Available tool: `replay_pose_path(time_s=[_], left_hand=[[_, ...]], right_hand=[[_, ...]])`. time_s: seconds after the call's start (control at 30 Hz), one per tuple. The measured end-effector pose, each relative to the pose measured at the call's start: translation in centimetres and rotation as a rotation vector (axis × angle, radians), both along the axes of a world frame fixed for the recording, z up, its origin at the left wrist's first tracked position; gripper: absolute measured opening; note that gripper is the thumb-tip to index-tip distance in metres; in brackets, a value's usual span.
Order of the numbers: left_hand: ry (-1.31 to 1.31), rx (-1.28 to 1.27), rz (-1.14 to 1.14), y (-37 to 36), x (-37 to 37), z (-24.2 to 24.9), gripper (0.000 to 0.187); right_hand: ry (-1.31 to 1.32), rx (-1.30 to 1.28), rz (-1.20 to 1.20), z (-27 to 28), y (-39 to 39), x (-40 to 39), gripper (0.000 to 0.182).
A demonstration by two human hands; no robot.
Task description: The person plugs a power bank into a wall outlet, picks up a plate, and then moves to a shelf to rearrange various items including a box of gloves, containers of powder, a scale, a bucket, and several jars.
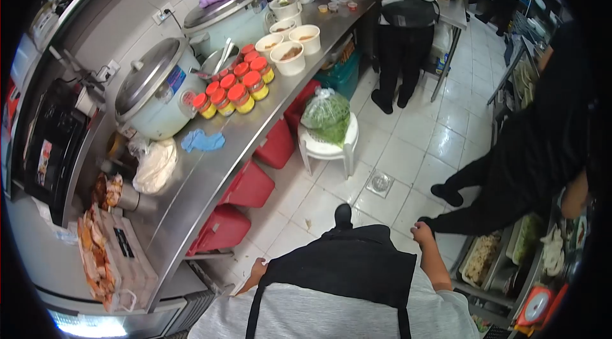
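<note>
My left hand (pixel 257 270) hangs low at my left side, beside the black apron (pixel 338 256) and apart from the steel counter; its fingers are mostly hidden. On the other side my right hand (pixel 421 233) hangs with its fingers curled in, and nothing shows in it. Ahead of me a clear bag of green leaves (pixel 325 114) rests on a white plastic stool (pixel 326 147). Along the steel counter (pixel 213 157) stand several red-lidded jars (pixel 240 98), white paper bowls of food (pixel 288 58) and a crumpled blue glove (pixel 203 140).
Two large rice cookers (pixel 156 93) line the wall. Red bins (pixel 239 186) sit under the counter. A co-worker (pixel 401 20) stands at its far end; another person in black (pixel 535 141) is close on my right, beside food trays (pixel 481 259). A drain (pixel 380 183) is in the tiled floor.
</note>
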State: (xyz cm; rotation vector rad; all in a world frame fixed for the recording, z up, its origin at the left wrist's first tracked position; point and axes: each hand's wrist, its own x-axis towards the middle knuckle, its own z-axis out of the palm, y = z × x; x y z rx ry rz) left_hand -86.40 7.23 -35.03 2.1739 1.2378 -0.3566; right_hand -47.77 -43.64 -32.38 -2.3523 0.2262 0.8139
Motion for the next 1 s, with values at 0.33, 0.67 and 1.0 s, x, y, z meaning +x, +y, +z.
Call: replay_pose_path(time_s=[0.33, 0.67, 1.0], left_hand=[[-0.926, 0.189, -0.232, 6.9, 42.4, 21.1, 0.026], [-0.973, 0.431, -0.083, 11.4, 51.0, 25.3, 0.024], [-0.744, 0.584, 0.389, 11.6, 52.1, 24.4, 0.017]], right_hand=[[0.09, -0.104, 0.094, 3.7, 8.4, 16.0, 0.042], [0.199, -0.315, 1.174, -13.2, 7.5, 27.8, 0.057], [-0.376, -0.406, 1.555, -1.8, 21.9, 53.7, 0.046]])
